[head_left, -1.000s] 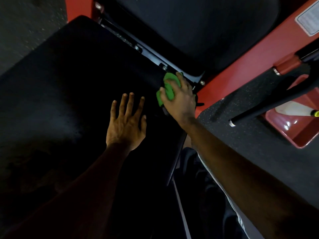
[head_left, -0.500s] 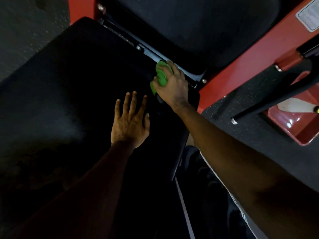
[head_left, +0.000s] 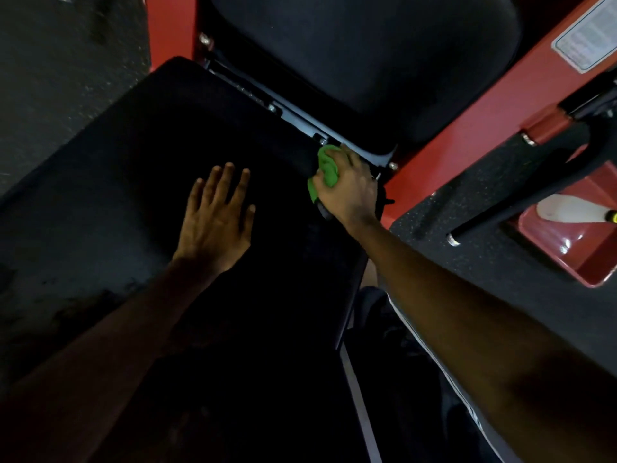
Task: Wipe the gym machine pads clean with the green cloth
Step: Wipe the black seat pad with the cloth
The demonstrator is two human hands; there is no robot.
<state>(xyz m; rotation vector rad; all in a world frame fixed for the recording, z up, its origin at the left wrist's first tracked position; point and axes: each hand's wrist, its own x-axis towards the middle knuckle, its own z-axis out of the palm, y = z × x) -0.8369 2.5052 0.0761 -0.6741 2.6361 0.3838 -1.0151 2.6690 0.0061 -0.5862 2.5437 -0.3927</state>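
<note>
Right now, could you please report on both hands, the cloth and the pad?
Left hand flat on the large black pad, fingers straight. Right hand grips green cloth at the pad's far corner, beside the metal bracket. No obstruction seen.

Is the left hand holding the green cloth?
No, the left hand lies flat with spread fingers on the black pad, while the right hand grips the green cloth.

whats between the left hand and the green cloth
Only a bare stretch of the black pad separates the left hand from the cloth, which the right hand grips; the head view shows it.
</note>
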